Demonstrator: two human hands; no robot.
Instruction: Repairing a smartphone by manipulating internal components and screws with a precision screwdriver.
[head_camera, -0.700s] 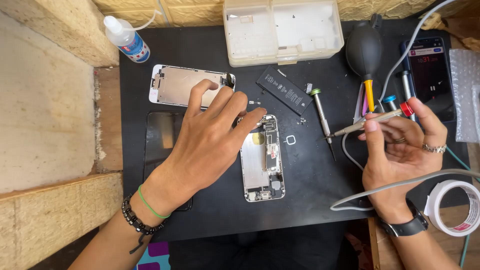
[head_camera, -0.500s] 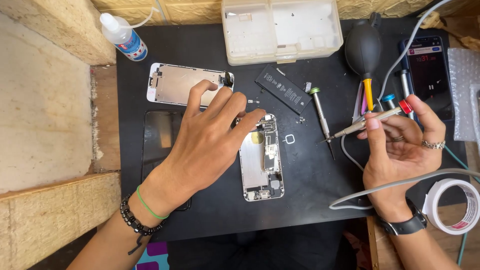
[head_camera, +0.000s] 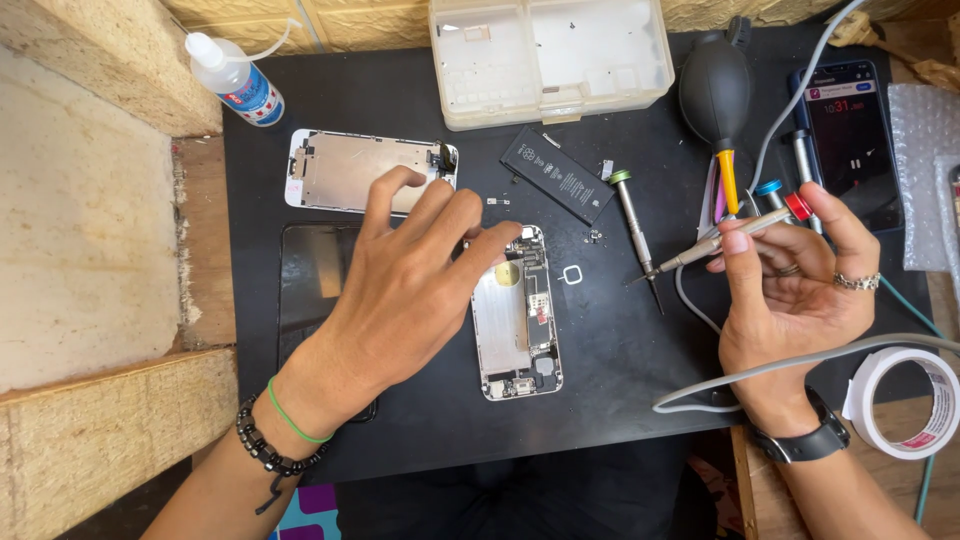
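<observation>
Opened phone chassis (head_camera: 520, 318) lies face-up mid black mat (head_camera: 400, 90), internals exposed. Your left hand (head_camera: 415, 275) rests w/ fingers spread, fingertips at the chassis's top-left corner, gripping nothing. Your right hand (head_camera: 790, 285) pinches a slim screwdriver (head_camera: 720, 240) btwn thumb & fingers, tip pointing left, above the mat, apart from the chassis. Detached screen panel (head_camera: 340, 170) sits just beyond your left hand; battery (head_camera: 556, 175) and a second screwdriver (head_camera: 635, 225) lie btwn the hands.

Black work mat (head_camera: 420, 440) with opened phone (head_camera: 520, 320), battery (head_camera: 556, 176), screen panel (head_camera: 340, 172), screwdriver (head_camera: 634, 222), parts box (head_camera: 550, 55).
</observation>
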